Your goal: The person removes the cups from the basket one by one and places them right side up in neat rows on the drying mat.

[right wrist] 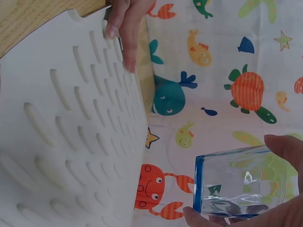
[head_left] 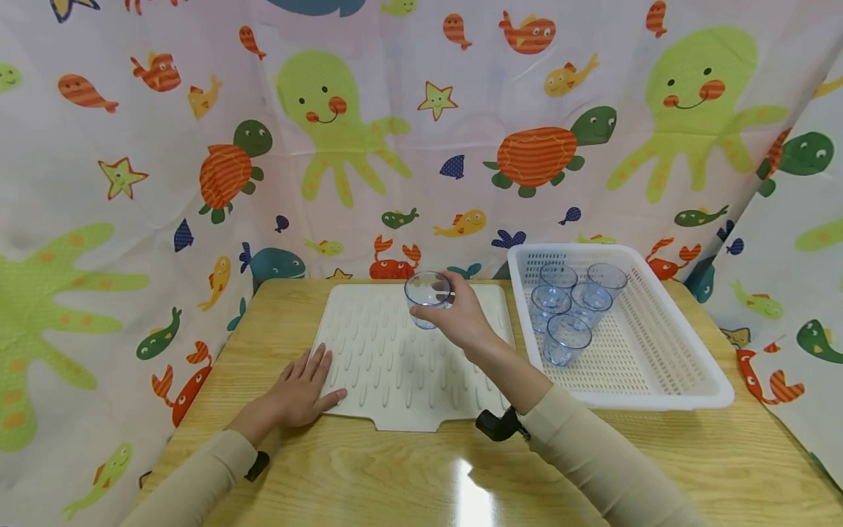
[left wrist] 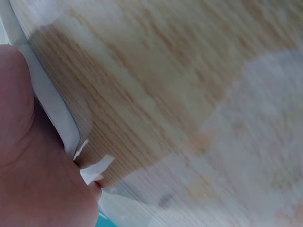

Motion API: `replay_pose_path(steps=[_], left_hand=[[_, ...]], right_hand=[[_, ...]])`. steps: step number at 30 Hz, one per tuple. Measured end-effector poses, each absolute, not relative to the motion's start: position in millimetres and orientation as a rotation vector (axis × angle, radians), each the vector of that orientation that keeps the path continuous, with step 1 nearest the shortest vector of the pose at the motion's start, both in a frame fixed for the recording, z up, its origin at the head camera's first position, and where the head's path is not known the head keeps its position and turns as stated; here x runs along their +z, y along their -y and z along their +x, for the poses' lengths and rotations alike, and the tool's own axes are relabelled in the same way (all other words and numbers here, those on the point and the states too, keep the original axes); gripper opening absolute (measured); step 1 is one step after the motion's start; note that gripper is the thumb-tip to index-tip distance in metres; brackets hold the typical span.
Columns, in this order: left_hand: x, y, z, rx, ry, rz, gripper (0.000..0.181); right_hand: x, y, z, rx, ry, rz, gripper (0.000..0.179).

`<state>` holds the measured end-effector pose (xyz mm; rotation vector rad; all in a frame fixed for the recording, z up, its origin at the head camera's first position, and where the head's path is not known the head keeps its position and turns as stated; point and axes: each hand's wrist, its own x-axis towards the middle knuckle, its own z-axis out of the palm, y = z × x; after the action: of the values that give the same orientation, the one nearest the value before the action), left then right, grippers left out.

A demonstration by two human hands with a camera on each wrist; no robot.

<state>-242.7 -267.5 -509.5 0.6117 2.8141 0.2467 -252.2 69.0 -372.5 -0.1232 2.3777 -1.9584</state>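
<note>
A clear drinking glass with a blue rim (head_left: 428,316) is held upright, rim up, over the far middle of a white ribbed draining board (head_left: 395,380). My right hand (head_left: 464,311) grips it from its right side, thumb in front and fingers behind. In the right wrist view the glass (right wrist: 236,184) shows nothing inside it. My left hand (head_left: 303,388) lies with fingers straight at the board's left edge, its fingertips and thumb on that edge. The left wrist view shows only the heel of this hand (left wrist: 42,189) beside the board's rim.
To the right of the board stands a white plastic basket (head_left: 685,329). Several similar glasses (head_left: 568,338) stand grouped in its left part. A wooden table (head_left: 342,476) carries everything. A curtain with sea animals (head_left: 421,161) hangs behind and at both sides.
</note>
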Motion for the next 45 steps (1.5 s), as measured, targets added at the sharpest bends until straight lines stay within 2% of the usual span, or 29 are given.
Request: replay_pose_path(steps=[18, 45], left_hand=[[-511.2, 270.6, -243.0, 0.238, -2.810, 0.593, 0.098], [-508.7, 267.9, -243.7, 0.250, -2.801, 0.579, 0.102]], right_hand=[[-386.2, -50.4, -267.5, -1.948, -2.410, -0.096, 0.077], [-426.7, -45.0, -317.7, -1.884, -2.381, 0.054, 0.080]])
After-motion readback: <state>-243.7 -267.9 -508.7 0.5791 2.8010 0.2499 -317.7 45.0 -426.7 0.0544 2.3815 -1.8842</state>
